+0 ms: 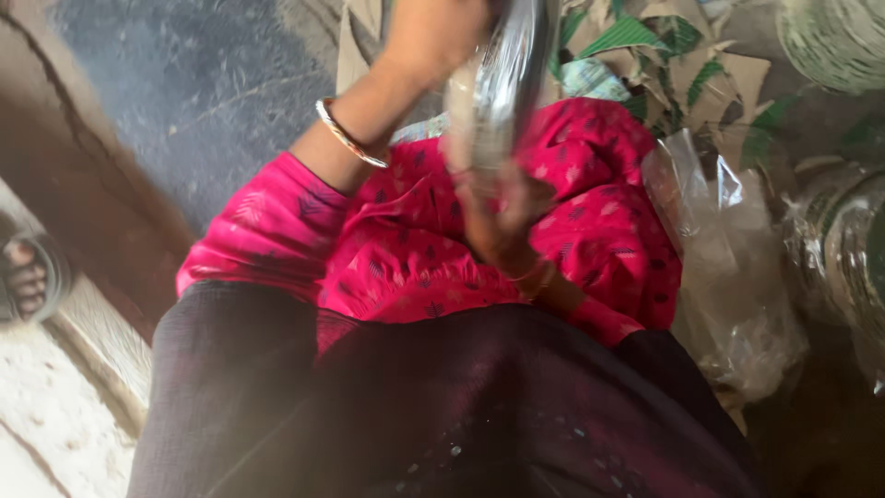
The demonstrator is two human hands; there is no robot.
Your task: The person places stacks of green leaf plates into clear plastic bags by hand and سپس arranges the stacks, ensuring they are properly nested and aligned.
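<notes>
My left hand (433,37) is raised at the top of the view, a bangle on its wrist, and grips the upper part of a shiny bundle wrapped in clear plastic (505,83). My right hand (502,217) holds the same bundle from below, over my lap. The bundle stands roughly upright between both hands and is blurred, so I cannot tell what is inside it. My pink patterned garment (406,240) and a dark cloth (442,406) fill the lower middle of the view.
Loose clear plastic bags (728,277) lie at my right. Green-and-tan cut paper scraps (682,65) are piled beyond them. Wrapped round stacks (843,249) sit at the right edge. Another person's foot (23,277) shows at far left, beside the grey floor (184,83).
</notes>
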